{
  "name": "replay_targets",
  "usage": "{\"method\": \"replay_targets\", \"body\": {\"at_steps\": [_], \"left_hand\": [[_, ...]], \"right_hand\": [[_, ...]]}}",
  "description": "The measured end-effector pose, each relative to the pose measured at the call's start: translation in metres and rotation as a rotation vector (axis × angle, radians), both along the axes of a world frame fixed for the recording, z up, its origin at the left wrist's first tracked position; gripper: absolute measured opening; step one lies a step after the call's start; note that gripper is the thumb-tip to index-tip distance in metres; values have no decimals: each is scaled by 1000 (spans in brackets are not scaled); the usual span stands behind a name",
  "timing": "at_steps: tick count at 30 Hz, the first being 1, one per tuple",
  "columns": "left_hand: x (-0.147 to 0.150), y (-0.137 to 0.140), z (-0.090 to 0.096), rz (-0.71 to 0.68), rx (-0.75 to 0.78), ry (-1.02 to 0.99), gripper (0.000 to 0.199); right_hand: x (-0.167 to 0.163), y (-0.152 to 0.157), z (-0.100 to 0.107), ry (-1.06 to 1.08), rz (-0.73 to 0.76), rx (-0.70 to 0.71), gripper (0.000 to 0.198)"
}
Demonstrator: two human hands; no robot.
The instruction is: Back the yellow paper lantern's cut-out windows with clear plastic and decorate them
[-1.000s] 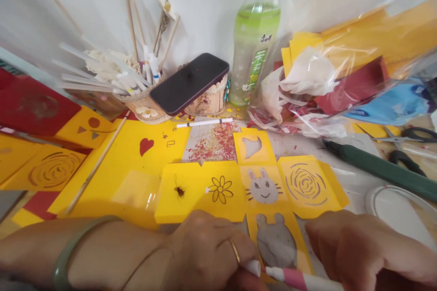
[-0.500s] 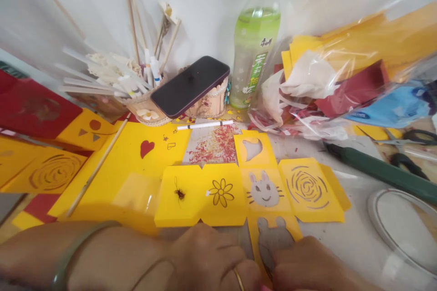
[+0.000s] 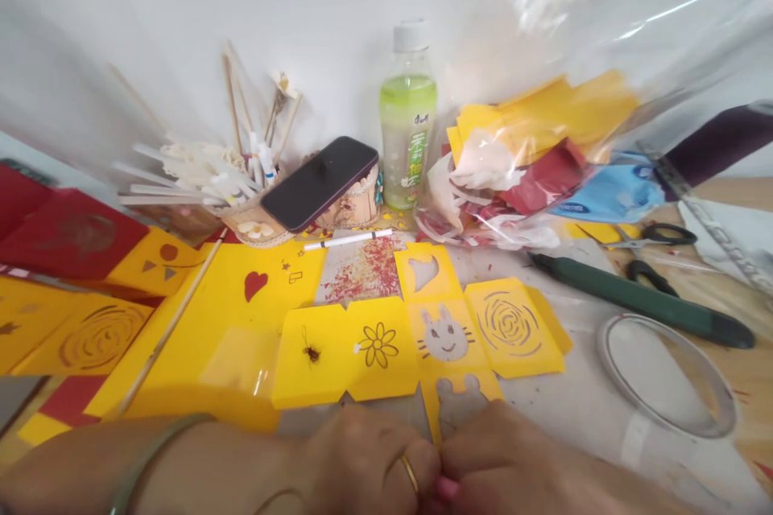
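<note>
Pink pen [image 3: 448,488], mostly hidden, between left hand [image 3: 368,463] and right hand [image 3: 513,471].

Pretty bright, even daylight-ish lighting here, nothing harsh. The white wall [image 3: 181,32] looks soft and a bit washed out, and shadows are faint, just a light grey smudge behind the sticks in the cup [image 3: 254,221]. Glare streaks show on the clear plastic sheet [image 3: 604,8] top right, plus a soft sheen on the dark phone [image 3: 319,181] screen. It's a wide lens, so the edges bend: the red paper [image 3: 54,229] on the left stretches and smears, and the right side bows too. Sharpest part is the middle around the yellow cutout card [image 3: 416,334]. Both hands, left hand [image 3: 368,463] and right hand [image 3: 513,471], are blurry at the bottom edge, too close to focus.
</note>
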State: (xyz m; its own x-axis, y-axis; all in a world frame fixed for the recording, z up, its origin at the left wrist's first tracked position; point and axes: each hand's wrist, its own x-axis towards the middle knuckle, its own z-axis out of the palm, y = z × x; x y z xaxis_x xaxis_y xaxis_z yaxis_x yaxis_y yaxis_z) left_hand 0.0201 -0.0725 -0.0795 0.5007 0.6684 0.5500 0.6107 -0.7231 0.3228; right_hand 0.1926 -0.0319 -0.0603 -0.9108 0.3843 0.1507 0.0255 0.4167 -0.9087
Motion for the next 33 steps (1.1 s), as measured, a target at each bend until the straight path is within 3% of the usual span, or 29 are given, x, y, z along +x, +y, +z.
{"method": "replay_targets", "body": {"at_steps": [4, 7, 12, 14, 16, 19, 21, 24, 27, 30, 33], "left_hand": [[-1, 9, 3, -50, -2, -20, 52], [-7, 21, 7, -56, 117, 10, 46], [-21, 39, 27, 60, 140, 179, 46], [-27, 46, 41, 62, 152, 235, 46], [-31, 51, 59, 14, 150, 275, 48], [-32, 53, 89, -76, 12, 232, 45], [-29, 50, 106, -104, -181, 103, 43], [-19, 44, 125, -65, -565, -206, 44], [-11, 42, 137, -67, -838, -367, 33], [-3, 43, 145, -79, -941, -467, 19], [6, 40, 148, -103, -898, -593, 18]], "right_hand": [[8, 7, 11, 18, -69, -224, 48], [21, 16, 13, 99, -195, -328, 41], [38, 25, 30, 158, -595, -9, 29], [38, 26, 42, 64, -665, 160, 19], [35, 26, 54, -45, -644, 336, 13], [30, 26, 69, -93, -543, 592, 18], [28, 24, 77, -93, -522, 713, 20], [27, 17, 85, -67, -567, 772, 21], [27, 8, 90, -31, -595, 782, 23], [27, 1, 92, -13, -563, 797, 23], [26, -4, 92, -18, -543, 815, 21]]}}
